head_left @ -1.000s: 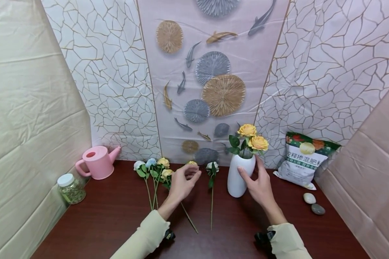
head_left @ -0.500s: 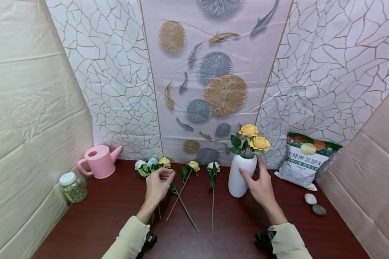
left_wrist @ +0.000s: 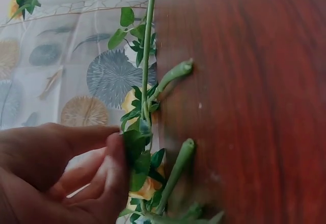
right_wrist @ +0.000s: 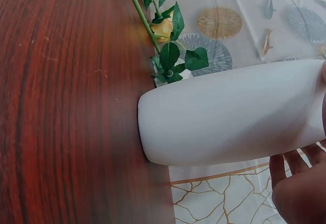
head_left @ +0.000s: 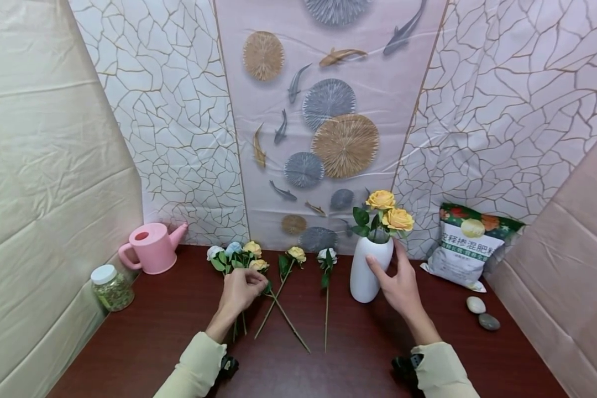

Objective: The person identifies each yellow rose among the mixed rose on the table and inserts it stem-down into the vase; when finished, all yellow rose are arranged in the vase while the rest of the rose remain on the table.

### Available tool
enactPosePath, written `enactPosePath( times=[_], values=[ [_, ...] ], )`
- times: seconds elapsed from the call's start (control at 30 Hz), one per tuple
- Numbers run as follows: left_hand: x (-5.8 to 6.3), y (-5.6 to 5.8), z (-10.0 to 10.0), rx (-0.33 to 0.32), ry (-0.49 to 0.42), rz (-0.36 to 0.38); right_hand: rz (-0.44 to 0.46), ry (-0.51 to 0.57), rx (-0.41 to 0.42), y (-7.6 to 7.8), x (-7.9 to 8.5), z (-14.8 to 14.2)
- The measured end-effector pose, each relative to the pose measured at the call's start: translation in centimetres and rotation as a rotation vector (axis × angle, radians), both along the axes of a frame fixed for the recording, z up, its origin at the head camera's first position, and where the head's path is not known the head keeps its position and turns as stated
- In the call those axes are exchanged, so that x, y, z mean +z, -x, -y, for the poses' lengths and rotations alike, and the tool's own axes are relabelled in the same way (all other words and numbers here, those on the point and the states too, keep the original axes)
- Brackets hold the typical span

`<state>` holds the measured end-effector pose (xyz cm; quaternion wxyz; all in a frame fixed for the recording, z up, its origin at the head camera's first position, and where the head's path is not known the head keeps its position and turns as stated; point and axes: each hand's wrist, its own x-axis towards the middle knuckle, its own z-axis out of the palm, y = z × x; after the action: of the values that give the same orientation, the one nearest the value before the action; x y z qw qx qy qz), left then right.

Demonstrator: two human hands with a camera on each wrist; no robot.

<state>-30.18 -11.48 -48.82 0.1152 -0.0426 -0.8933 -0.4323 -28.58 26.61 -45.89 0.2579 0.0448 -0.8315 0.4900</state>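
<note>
My left hand (head_left: 239, 290) pinches a yellow rose (head_left: 258, 265) by its leafy stem; in the left wrist view, thumb and forefinger meet at a green leaf (left_wrist: 135, 150). This rose's stem crosses that of a second yellow rose (head_left: 297, 254) on the table. Behind the hand lie a white rose (head_left: 214, 252), a blue rose (head_left: 234, 248) and another yellow rose (head_left: 252, 249), their stems partly hidden. My right hand (head_left: 403, 284) grips the upper side of a white vase (head_left: 364, 279), which stands slightly tilted with two yellow roses (head_left: 397, 220) in it.
A single white rose (head_left: 326, 256) lies between the hands. Pink watering can (head_left: 151, 251) and lidded jar (head_left: 112, 290) stand at the left. To the right are a fertilizer bag (head_left: 470, 249) and two pebbles (head_left: 476, 304). A patterned cloth backdrop (head_left: 303, 127) rises behind the table.
My left hand has moved left from the middle to the yellow rose, then lowered slightly onto it; the stem's lower end has shifted a little. My right hand stays on the vase.
</note>
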Motion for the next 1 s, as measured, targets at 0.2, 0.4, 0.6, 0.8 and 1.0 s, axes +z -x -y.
enactPosePath(
  times=[0.2,0.4,0.6,0.8,1.0],
  values=[
    [-0.4,-0.1,0.4,-0.036,0.065,0.030,0.009,0.002,0.009,0.0,0.0,0.0],
    [-0.2,-0.2,0.4,0.004,0.136,0.068,0.008,0.003,0.012,0.0,0.0,0.0],
    [-0.1,0.2,-0.7,0.002,0.206,0.075,0.020,-0.004,0.002,-0.1,0.2,-0.1],
    [0.0,1.3,-1.8,0.006,0.222,0.158,0.037,-0.011,-0.014,-0.2,0.1,-0.2],
    [0.0,1.8,-1.6,0.032,0.154,0.242,0.041,-0.014,-0.008,-0.1,0.2,-0.1]
  ],
)
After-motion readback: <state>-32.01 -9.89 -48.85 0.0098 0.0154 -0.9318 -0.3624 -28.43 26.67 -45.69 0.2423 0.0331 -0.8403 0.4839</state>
